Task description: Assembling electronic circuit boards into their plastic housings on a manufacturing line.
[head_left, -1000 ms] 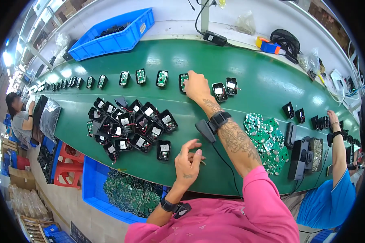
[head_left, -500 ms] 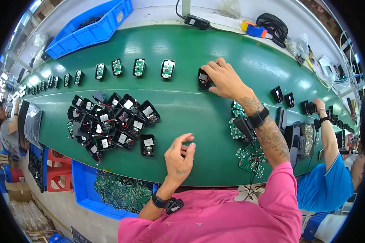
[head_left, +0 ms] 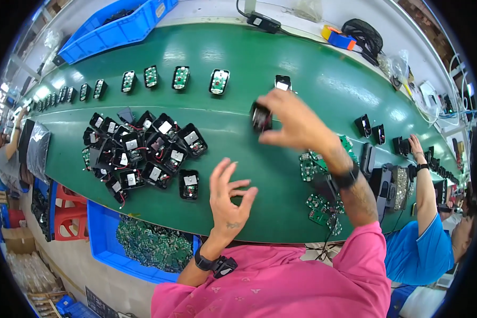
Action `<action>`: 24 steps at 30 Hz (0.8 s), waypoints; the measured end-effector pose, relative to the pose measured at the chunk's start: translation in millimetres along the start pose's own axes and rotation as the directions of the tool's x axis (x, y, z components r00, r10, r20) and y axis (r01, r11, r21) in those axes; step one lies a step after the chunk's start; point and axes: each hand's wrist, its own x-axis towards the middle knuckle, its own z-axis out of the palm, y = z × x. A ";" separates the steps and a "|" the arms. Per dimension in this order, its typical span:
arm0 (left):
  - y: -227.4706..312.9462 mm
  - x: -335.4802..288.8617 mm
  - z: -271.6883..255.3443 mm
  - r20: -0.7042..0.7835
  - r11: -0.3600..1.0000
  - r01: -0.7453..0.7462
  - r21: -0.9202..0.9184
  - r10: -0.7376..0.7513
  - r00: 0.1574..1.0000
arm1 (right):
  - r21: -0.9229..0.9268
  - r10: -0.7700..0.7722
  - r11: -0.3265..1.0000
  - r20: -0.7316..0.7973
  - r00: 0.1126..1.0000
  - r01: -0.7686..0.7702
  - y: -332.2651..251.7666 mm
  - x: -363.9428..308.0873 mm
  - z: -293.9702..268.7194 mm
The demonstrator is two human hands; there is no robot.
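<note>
My right hand point(head_left: 297, 121), smeared by motion, has its fingers and thumb round a black plastic casing point(head_left: 261, 117) above the green bench. Just beyond it stands another black casing point(head_left: 282, 83) with a whitish square inside. Over the near part of the bench, my left hand point(head_left: 229, 199) holds nothing, fingers apart. Left of that hand lies a single open casing point(head_left: 188, 184) with a pale square and a small board in it. A heap of similar casings point(head_left: 134, 149) with red wires is further left. Loose green circuit boards point(head_left: 319, 206) lie below my right forearm.
Casings fitted with green boards point(head_left: 219, 82) form a row along the far side. A blue bin point(head_left: 106, 34) stands far left; another blue bin point(head_left: 102, 241) of boards sits below the bench edge. At right, a co-worker's hand point(head_left: 416, 147) reaches among black casings.
My right hand has drawn slightly nearer with the casing, and another casing now shows behind it. My left hand's fingers have spread and lifted. The view has shifted a little.
</note>
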 end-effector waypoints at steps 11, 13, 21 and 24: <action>-5.8 -6.3 7.9 0.372 0.968 -0.207 0.143 0.141 0.917 | 0.449 0.175 0.882 -0.027 0.984 -0.145 -66.8 -119.6 23.9; 2.5 -5.6 9.0 0.371 0.961 -0.234 0.149 0.165 0.914 | 0.429 0.204 0.886 -0.017 0.979 -0.177 -67.8 -124.7 28.0; -7.7 1.3 4.8 0.463 0.999 -0.021 0.032 0.003 0.887 | 0.327 0.127 0.938 -0.020 0.992 -0.113 -72.7 -122.5 19.7; -8.6 3.5 10.8 0.403 0.999 0.041 -0.018 -0.031 0.915 | 0.251 0.224 0.950 -0.135 0.965 -0.185 -65.3 -128.6 -1.0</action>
